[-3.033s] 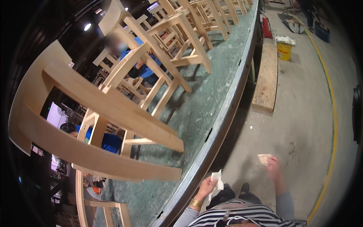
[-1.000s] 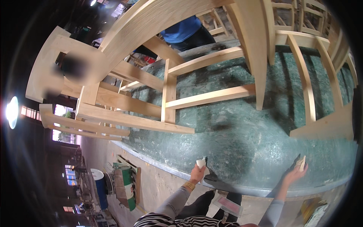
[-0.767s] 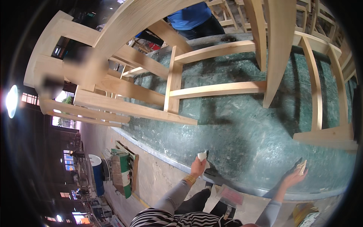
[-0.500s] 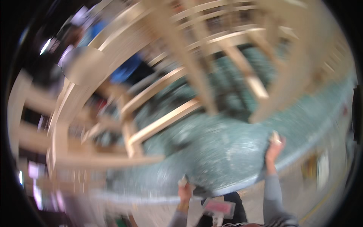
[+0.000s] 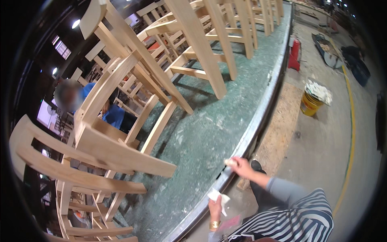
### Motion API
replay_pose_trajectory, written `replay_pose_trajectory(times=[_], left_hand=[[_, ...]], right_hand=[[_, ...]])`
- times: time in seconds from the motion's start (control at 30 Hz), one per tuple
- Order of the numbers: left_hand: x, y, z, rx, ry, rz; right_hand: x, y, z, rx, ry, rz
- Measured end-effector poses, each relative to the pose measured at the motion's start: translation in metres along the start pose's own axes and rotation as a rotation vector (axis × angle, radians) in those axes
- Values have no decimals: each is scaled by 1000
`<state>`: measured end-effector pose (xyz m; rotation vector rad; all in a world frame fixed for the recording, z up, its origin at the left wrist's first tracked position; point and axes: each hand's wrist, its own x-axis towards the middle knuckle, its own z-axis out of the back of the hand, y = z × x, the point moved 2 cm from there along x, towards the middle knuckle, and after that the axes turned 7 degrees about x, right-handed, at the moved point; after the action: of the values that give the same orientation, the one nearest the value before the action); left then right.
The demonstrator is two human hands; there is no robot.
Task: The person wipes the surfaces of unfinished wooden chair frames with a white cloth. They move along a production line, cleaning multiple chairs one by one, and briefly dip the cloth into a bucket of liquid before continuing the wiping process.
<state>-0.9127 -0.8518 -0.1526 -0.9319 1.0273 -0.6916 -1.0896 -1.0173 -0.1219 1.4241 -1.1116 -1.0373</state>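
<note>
My left hand (image 5: 215,206) holds a small white folded cloth (image 5: 217,197) just off the metal edge of the long green-topped bench (image 5: 209,133). My right hand (image 5: 241,166) rests on that metal edge with a small pale pad (image 5: 230,162) in its fingers. Bare wooden chairs stand on the bench: the nearest (image 5: 100,141) to my left, another (image 5: 201,44) farther along.
A person in a blue top (image 5: 111,113) stands beyond the chairs on the far side. On the concrete floor to the right are a yellow bucket (image 5: 312,101) with rags, a red fire extinguisher (image 5: 294,54) and a yellow floor line (image 5: 350,133).
My view has swung from facing the bench to looking along it. My right hand has come down from the bench top to its metal edge; my left still holds the cloth.
</note>
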Motion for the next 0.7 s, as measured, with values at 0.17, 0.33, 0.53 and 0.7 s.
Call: replay_pose_trajectory(times=[0.17, 0.33, 0.53, 0.7], left_hand=[[-163, 85, 79, 181, -74, 133], [-290, 143, 164, -117, -512, 262], [-384, 211, 220, -676, -1085, 47], [-408, 249, 178, -600, -1197, 191]], right_hand=[[-176, -31, -83, -136, 560, -221], [-246, -9, -160, -232, 1030, -117], [-295, -3, -239, -197, 1094, -195], [-343, -10, -283, -35, 993, -635]])
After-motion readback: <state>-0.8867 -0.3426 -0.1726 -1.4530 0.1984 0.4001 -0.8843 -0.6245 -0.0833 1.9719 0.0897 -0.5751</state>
